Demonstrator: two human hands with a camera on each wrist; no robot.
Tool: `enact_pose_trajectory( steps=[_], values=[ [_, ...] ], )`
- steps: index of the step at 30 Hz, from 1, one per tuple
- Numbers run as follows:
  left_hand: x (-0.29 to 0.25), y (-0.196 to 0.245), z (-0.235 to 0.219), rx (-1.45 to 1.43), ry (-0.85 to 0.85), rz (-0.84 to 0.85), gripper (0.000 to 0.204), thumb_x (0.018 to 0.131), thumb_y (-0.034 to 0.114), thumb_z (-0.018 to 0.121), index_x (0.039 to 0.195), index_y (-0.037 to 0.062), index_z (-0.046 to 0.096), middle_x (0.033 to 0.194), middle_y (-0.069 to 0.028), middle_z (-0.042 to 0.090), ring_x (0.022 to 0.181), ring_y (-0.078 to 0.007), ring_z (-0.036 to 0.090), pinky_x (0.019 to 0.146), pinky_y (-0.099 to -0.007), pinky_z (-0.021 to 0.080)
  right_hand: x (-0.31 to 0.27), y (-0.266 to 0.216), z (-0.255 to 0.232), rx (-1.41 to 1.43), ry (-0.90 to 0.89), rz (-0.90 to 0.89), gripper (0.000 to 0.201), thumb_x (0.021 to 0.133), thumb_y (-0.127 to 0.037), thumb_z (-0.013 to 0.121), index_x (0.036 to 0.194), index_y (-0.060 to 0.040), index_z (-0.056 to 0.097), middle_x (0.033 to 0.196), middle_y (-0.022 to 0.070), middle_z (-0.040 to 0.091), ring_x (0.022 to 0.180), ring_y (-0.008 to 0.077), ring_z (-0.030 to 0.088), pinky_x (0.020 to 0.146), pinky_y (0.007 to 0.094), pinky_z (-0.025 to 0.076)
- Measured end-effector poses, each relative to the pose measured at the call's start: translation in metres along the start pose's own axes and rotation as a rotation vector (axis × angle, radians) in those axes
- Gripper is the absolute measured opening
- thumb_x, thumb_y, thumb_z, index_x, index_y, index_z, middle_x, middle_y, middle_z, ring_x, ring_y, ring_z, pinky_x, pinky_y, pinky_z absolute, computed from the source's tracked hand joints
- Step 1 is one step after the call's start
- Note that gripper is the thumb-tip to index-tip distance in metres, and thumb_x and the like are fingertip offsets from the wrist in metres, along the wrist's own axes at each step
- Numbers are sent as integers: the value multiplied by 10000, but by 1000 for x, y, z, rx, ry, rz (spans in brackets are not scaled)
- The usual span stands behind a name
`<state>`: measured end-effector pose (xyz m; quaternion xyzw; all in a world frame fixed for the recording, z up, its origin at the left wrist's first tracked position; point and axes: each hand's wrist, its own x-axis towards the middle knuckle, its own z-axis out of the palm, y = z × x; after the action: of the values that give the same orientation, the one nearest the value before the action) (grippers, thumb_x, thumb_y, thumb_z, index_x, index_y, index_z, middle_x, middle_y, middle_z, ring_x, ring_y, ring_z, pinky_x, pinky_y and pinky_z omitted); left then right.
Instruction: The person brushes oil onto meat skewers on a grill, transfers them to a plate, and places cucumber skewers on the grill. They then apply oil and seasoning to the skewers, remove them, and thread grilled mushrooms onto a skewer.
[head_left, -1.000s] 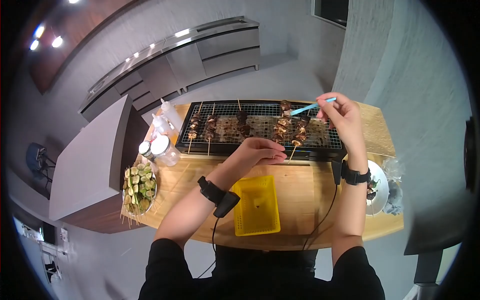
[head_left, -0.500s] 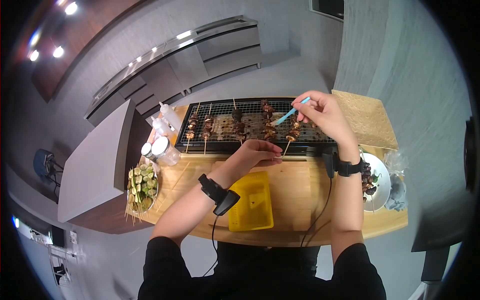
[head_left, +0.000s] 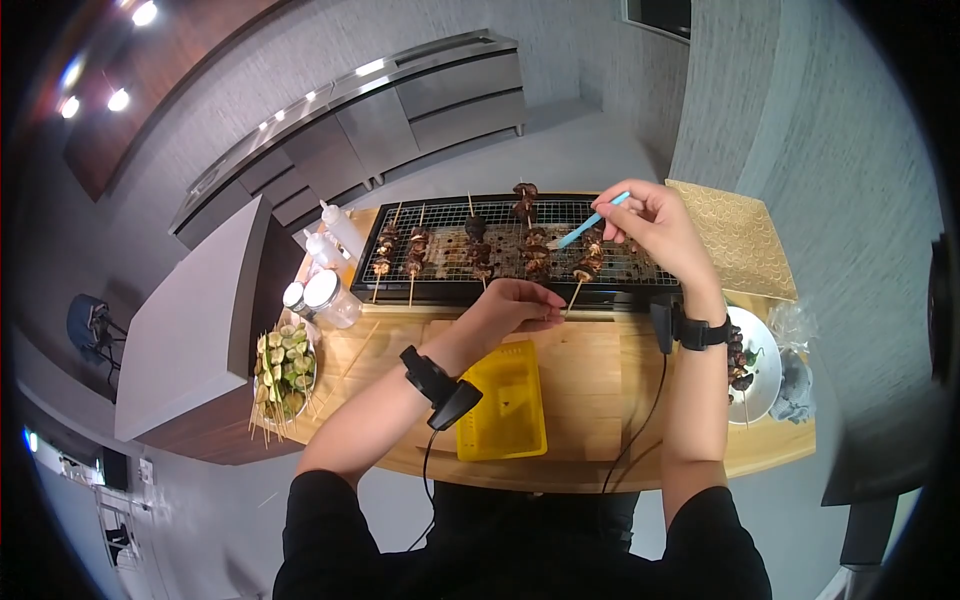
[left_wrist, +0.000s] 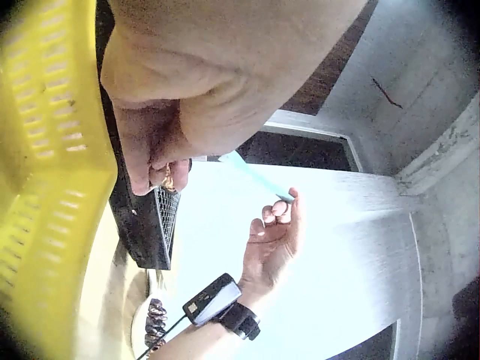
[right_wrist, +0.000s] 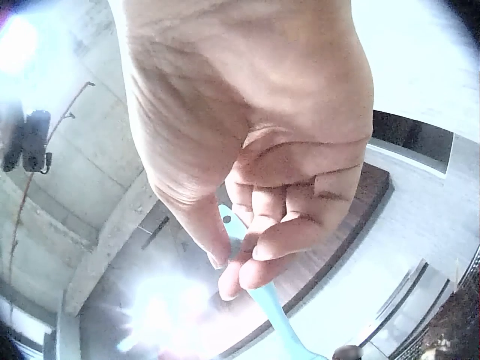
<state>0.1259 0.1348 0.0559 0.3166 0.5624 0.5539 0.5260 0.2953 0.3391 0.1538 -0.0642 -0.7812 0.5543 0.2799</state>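
My left hand pinches the near end of a meat skewer over the black grill. The stick's end is hidden behind my fingers, and its far tip reaches past the grill's back edge. In my right hand is a basting brush with a light blue handle, pinched between thumb and fingertips. Its bristles sit right at the meat of that skewer. The right wrist view shows the blue handle running down from my fingers. Beside my left fingertips lies another skewer on the grate.
Farther left on the grate lie several more skewers. Squeeze bottles and jars stand left of the grill, near a plate of vegetable skewers. A yellow basket sits in front; a white plate holds cooked skewers at right.
The skewer's far end has risen at the back of the grill. My right hand has brought the brush from near its far pieces toward its middle. The head view has turned slightly.
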Motion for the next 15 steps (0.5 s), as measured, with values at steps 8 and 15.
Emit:
enact_pose_trajectory(
  steps=[8, 15],
  values=[
    [0, 0, 0, 20, 26, 22, 172, 1033, -19, 599, 1166, -85, 685, 1123, -151, 726, 1078, -230, 743, 1003, -307, 618, -1, -6, 1, 36, -9, -25, 117, 1024, -79, 668, 1075, -6, 743, 817, 15, 719, 736, 58, 646, 665, 215, 518],
    [2, -6, 0, 34, 65, 21, 174, 1030, -27, 600, 1168, -88, 688, 1134, -148, 727, 1085, -227, 741, 1001, -303, 617, -1, -7, 3, 23, -42, -4, 122, 1026, -96, 680, 1080, -5, 741, 812, 8, 718, 730, 51, 647, 648, 212, 511]
  ],
)
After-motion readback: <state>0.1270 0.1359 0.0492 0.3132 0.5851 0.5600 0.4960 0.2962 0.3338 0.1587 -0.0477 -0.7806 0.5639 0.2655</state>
